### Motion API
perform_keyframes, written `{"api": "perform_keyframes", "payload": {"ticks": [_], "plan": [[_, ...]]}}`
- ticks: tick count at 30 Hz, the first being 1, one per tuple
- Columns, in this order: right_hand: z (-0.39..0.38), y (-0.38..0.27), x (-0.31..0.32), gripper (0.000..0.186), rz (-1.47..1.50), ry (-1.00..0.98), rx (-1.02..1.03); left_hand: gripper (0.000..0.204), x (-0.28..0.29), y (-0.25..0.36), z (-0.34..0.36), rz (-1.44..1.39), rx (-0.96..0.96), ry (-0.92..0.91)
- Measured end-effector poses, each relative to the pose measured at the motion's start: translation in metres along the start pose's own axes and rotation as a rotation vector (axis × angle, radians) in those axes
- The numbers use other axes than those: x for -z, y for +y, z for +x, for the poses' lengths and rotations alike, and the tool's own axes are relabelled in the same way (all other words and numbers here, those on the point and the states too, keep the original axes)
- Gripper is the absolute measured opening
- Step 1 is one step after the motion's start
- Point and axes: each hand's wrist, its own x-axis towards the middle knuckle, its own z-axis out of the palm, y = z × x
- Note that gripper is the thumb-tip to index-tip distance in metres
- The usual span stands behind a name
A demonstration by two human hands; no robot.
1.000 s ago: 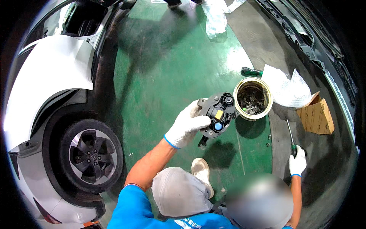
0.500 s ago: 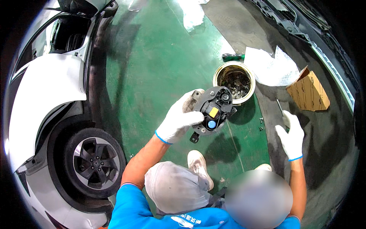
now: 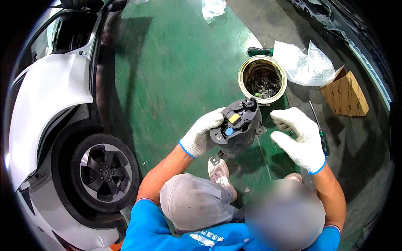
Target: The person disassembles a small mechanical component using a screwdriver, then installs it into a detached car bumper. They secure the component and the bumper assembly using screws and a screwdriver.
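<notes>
My left hand (image 3: pixel 204 133), in a white knit glove with a blue cuff, grips a black car fog lamp (image 3: pixel 236 129) by its left side. A yellow piece and a blue round cap show on the lamp's upturned face, and a metal tab sticks out at its lower left. To the right of the lamp, apart from it, my gloved right hand (image 3: pixel 299 138) is open, fingers and thumb spread and holding nothing. Beside that hand, a screwdriver (image 3: pixel 317 121) with a dark handle lies on the dark floor, its handle partly hidden by the glove.
Beyond the lamp stands a round tin (image 3: pixel 241 79) with small metal parts inside. A green-and-black-handled tool (image 3: pixel 259 51), white bubble wrap (image 3: pixel 307 67) and a cardboard box (image 3: pixel 347 94) lie around it. A white car (image 3: pixel 54 83) with a bare wheel well is at left.
My right hand has let go of the screwdriver, now on the floor, and moved left toward the fog lamp. My left hand has tilted the lamp, showing more of its rounded body.
</notes>
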Motion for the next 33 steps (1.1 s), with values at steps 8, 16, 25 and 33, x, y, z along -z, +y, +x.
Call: {"api": "perform_keyframes", "payload": {"ticks": [8,16,25,33], "plan": [[-0.005,0.001,-0.014,0.057,0.109,-0.016,-0.158,0.047,0.017,-0.016,0.003,-0.241,0.039,0.018],[-0.004,0.001,-0.025,0.046,0.502,-0.044,-0.431,0.089,0.005,-0.012,0.004,-0.041,-0.058,-0.065],[-0.002,0.006,-0.025,0.033,0.63,-0.036,-0.542,0.098,0.006,-0.014,0.004,-0.007,-0.049,-0.044],[-0.003,0.007,-0.025,0.032,0.694,-0.045,-0.581,0.102,0.007,-0.015,0.006,-0.025,-0.014,-0.061]]}}
